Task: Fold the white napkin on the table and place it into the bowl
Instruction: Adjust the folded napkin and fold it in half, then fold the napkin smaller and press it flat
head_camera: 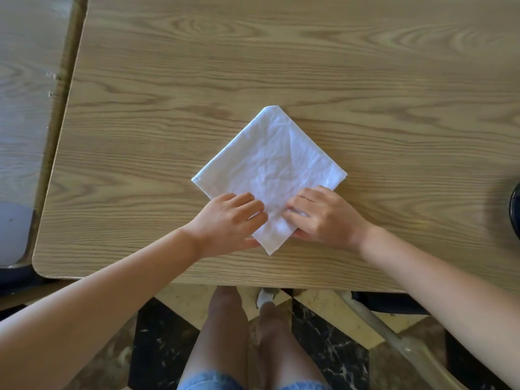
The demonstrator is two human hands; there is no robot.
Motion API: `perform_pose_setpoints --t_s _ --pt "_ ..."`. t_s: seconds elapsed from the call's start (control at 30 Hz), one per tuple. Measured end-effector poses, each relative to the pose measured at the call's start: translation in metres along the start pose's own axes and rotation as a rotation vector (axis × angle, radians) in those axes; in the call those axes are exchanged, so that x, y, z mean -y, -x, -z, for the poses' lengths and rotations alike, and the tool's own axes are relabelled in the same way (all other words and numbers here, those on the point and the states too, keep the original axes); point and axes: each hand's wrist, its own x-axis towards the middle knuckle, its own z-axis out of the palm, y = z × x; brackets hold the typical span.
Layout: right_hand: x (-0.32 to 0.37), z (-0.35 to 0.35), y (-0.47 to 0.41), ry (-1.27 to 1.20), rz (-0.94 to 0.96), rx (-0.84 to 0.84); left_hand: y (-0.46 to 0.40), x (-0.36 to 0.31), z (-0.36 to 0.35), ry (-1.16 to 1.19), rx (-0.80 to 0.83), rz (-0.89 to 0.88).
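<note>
A white cloth napkin (270,167) lies flat on the wooden table (253,66), turned like a diamond with one corner pointing at me. My left hand (229,220) rests on the napkin's near left edge, fingers on top and thumb at the edge beside the near corner. My right hand (323,213) pinches the near right edge, fingertips on the cloth and thumb under its edge. At the far right border of the view a dark rounded rim (515,212) shows, probably the bowl; most of it is cut off.
The table's near edge (225,281) runs just below the napkin. A second table (25,80) stands to the left across a narrow gap. Under the table are my bare legs, a pale chair leg (394,336) and a dark marbled floor.
</note>
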Motion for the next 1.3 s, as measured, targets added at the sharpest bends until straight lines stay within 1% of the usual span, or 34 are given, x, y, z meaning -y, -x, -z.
perform_pose_setpoints --t_s 0.13,0.23,0.4,0.53,0.63,0.73,0.83,0.93,0.97,1.03,1.13,1.3 --pt "-0.007 0.003 0.003 -0.015 0.054 0.02 0.007 0.009 0.003 -0.035 -0.001 -0.056" --pt "-0.012 0.004 0.004 -0.036 0.04 0.031 0.01 0.015 0.005 -0.024 -0.001 -0.007" --pt "-0.017 0.008 0.004 -0.077 -0.127 0.023 0.012 0.013 0.001 0.035 -0.015 0.138" --pt "-0.01 0.009 0.008 -0.087 -0.243 -0.034 0.014 0.014 0.002 0.113 -0.04 0.222" --pt "0.005 0.006 0.018 -0.107 -0.303 -0.058 0.018 0.008 0.006 0.176 -0.023 0.199" --pt "0.017 0.006 0.027 -0.195 -0.363 -0.063 0.024 0.003 0.013 0.251 0.015 0.192" --pt "0.018 0.011 0.023 -0.335 -0.491 -0.153 0.021 0.005 0.021 0.339 -0.054 0.338" --pt "0.012 0.018 0.007 -0.439 -0.7 -0.294 0.006 0.011 0.027 0.419 -0.224 0.526" --pt "0.009 0.02 0.001 -0.45 -0.77 -0.337 0.0 0.014 0.029 0.42 -0.269 0.58" --pt "0.0 0.022 -0.01 -0.419 -0.868 -0.379 -0.013 0.022 0.029 0.397 -0.295 0.672" --pt "-0.013 0.019 -0.02 -0.325 -0.927 -0.36 -0.03 0.034 0.021 0.352 -0.262 0.741" --pt "-0.029 0.005 -0.025 -0.289 -0.995 -0.257 -0.048 0.046 0.001 0.274 -0.211 0.805"
